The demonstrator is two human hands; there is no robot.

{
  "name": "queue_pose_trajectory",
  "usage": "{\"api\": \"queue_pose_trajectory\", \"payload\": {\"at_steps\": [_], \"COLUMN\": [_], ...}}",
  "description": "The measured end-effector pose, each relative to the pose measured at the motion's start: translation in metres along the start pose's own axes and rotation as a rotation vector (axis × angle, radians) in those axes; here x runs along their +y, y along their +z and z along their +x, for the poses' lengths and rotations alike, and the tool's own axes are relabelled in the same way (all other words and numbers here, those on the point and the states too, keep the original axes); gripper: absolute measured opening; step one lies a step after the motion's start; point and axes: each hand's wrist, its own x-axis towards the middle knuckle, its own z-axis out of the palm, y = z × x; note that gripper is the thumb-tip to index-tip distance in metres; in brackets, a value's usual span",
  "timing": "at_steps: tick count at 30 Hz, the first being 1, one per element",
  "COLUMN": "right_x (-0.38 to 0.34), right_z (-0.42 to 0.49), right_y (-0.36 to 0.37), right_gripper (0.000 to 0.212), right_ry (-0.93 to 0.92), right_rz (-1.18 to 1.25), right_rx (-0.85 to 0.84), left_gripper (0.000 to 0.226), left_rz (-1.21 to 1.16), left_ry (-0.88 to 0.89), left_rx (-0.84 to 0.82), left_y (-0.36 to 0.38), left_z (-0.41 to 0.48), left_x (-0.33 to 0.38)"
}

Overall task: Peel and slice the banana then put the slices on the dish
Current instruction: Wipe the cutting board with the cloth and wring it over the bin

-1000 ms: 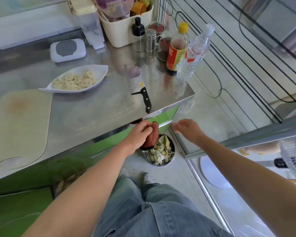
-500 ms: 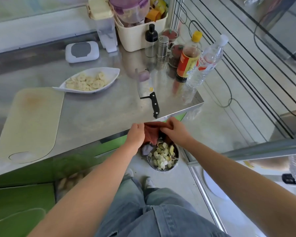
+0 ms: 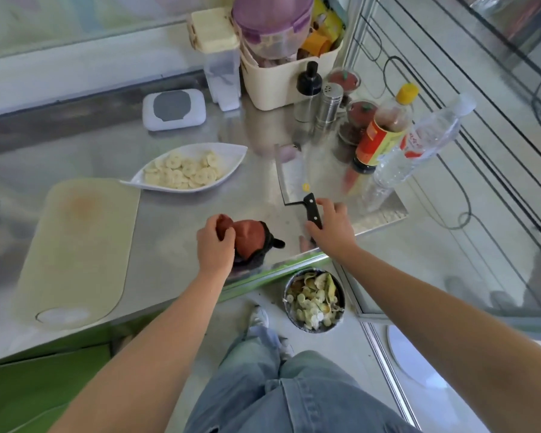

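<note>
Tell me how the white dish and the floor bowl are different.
The white dish is pointed like a boat and sits on the table; the floor bowl is round and sits below. The white dish holds neat banana slices; the floor bowl holds peels and scraps. Both hold banana.

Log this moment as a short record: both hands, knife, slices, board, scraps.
left hand: grips cloth on counter
right hand: holds knife by handle, blade flat on counter
slices: in dish, behind board
board: on counter, left of cloth
peels: in bin on floor
</note>
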Motion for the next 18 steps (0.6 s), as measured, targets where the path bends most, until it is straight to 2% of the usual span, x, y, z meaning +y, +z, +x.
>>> {"api": "queue_pose_trajectory", "payload": {"at_steps": [3,4,6,10,12,15,18], "right_x": [-0.007,-0.008,-0.009,-0.002,0.007,0.027,0.052], "right_z": [0.014,0.017,0.023,0.026,0.024,0.012,0.002], "right_y": [0.012,0.016,0.019,0.01,-0.003,-0.025,-0.046], "right_gripper": [0.058,0.059,0.058,0.053,0.049,0.047,0.043], "right_ry": [0.028,0.028,0.015,0.062,0.078,0.085,0.137], "right_rz": [-0.129,-0.16,-0.19,-0.046,0.073,0.195,0.317], "right_rx": [-0.038,-0.043,-0.033,-0.024,0.007,0.028,0.055], "left_gripper": [0.053,0.055,0.06,0.076,0.079,0.079,0.07], "left_rz": [0.429,0.527,0.61,0.704,0.639,0.52,0.548], "left_ry": [0.046,0.082,0.138,0.151,0.212,0.223,0.184], "left_rx": [0.183,0.194,0.108,-0.014,-0.029,-0.057,0.0], "left_y": [-0.005,-0.003,0.007,0.027,0.033,0.044,0.063], "left_z": [0.007,0.006,0.008,0.013,0.018,0.031,0.039], "left_x": [-0.003,-0.003,-0.003,-0.004,-0.004,0.002,0.015]}}
